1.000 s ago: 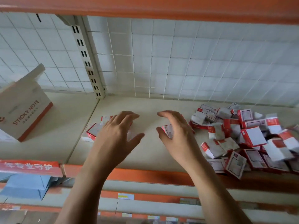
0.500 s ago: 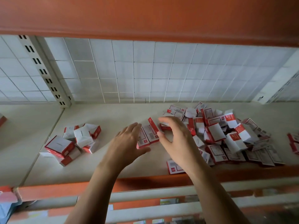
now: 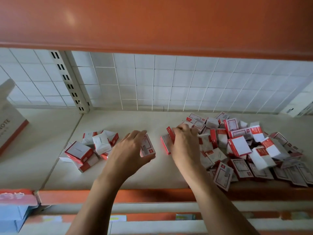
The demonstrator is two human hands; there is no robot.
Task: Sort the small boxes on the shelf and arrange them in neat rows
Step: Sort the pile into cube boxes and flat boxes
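Standing beside this person, I take the slotted upright post [image 3: 72,85] at the back of the shelf [image 3: 135,121] as my marker. Left of the post leans a large sticky-note carton [image 3: 10,129], well apart from the work. Just right of the post, toward the front, lies a small pile [image 3: 89,148] of boxes, tumbled, with no row in it yet. Further right, the left hand [image 3: 130,150] holds a flat box [image 3: 148,147] lying label-up on the shelf, fingers over its top and thumb at its near end. Next along, the right hand [image 3: 184,146] curls round a tilted box [image 3: 166,143] standing on its long edge; whether a second sits behind it I cannot tell. Farthest from the post sprawls the big heap [image 3: 245,146], which reaches the front rail [image 3: 152,195].

That front edge is my worry. Several boxes lean against the rail, and the right forearm passes just beside them, so a careless sweep could knock one over the lip. Drawing a box from the heap's near side might also let the ones above slide.

The boxes are small cardboard cartons, white with red bands. Some show a framed printed label, others a plain white face. They look light and sharp-cornered, and probably skid easily.
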